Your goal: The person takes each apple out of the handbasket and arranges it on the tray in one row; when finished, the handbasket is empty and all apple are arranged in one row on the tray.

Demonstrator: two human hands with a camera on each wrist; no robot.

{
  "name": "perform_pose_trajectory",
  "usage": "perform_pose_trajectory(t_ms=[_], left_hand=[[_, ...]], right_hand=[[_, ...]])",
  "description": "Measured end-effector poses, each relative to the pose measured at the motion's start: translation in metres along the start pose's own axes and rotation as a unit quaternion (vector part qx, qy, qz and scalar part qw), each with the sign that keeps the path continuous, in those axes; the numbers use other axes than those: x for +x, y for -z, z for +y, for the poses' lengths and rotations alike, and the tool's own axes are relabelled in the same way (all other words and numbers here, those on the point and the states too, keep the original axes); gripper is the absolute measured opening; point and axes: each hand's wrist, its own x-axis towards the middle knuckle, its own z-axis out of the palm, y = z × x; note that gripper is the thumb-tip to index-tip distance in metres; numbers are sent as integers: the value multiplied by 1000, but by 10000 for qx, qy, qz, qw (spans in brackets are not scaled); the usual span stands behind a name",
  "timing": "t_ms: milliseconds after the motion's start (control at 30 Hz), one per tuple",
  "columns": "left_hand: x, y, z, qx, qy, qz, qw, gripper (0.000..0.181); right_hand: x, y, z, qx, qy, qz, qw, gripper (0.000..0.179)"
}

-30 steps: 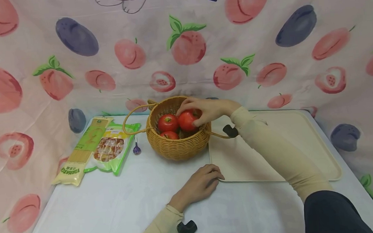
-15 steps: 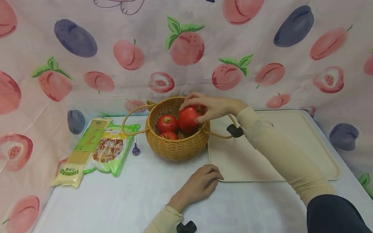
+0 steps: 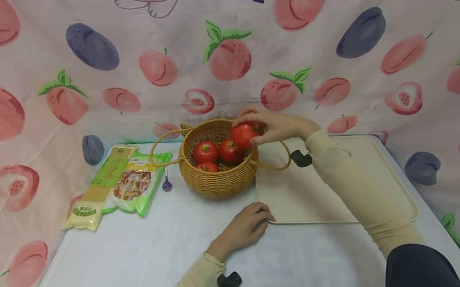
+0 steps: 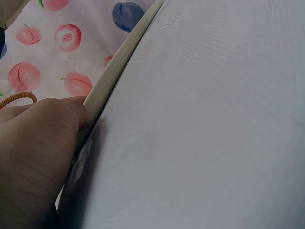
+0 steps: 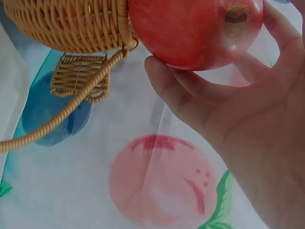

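Observation:
In the head view my right hand (image 3: 274, 125) holds a red apple (image 3: 243, 135) over the right rim of a round wicker basket (image 3: 218, 184). Fingers and thumb curve around the fruit; its stem hollow shows in the right wrist view, where the held apple (image 5: 190, 31) overlaps the basket (image 5: 71, 24). Three more apples lie inside, one of them a front apple (image 3: 207, 167) partly hidden by the basket wall. My left hand (image 3: 242, 229) grips the near left corner of a cream tray (image 3: 318, 199), fingers bent at its rim. The left wrist view shows that hand (image 4: 43, 143) against the tray edge (image 4: 112, 71).
Left of the basket lie a long noodle packet (image 3: 101, 188), a green and white food bag (image 3: 137, 185) and a purple-wrapped lollipop (image 3: 167, 184). The basket's looped handles (image 3: 160, 148) stick out at both sides. A fruit-print cloth (image 3: 162, 90) hangs behind the white table (image 3: 141, 256).
My right hand has lifted an apple up and rightward from inside the basket to its right rim, uncovering another apple beneath. The left hand stays at the tray corner.

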Motion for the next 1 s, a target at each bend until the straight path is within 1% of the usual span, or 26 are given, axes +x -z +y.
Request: perform_pose_trajectory(t_ms=[133, 233, 467, 767, 867, 1000], left_hand=[[0, -1, 0, -48, 75, -24, 10000, 19], [0, -1, 0, -90, 117, -61, 9999, 20], [0, -1, 0, -38, -4, -22, 10000, 20], [0, 1, 1, -46, 27, -18, 10000, 19], [0, 0, 1, -54, 58, -38, 10000, 19], [-1, -1, -1, -34, 6, -14, 10000, 20]], right_hand=[[-6, 3, 2, 50, -243, 30, 9997, 54], [-11, 5, 6, 38, -336, 61, 9994, 55], [-26, 10, 15, -38, -554, 184, 9983, 53], [-43, 11, 29, -151, -666, 213, 9974, 53], [-49, 11, 34, -43, -828, 198, 9964, 52], [-58, 14, 40, 15, -1120, 194, 9935, 52]])
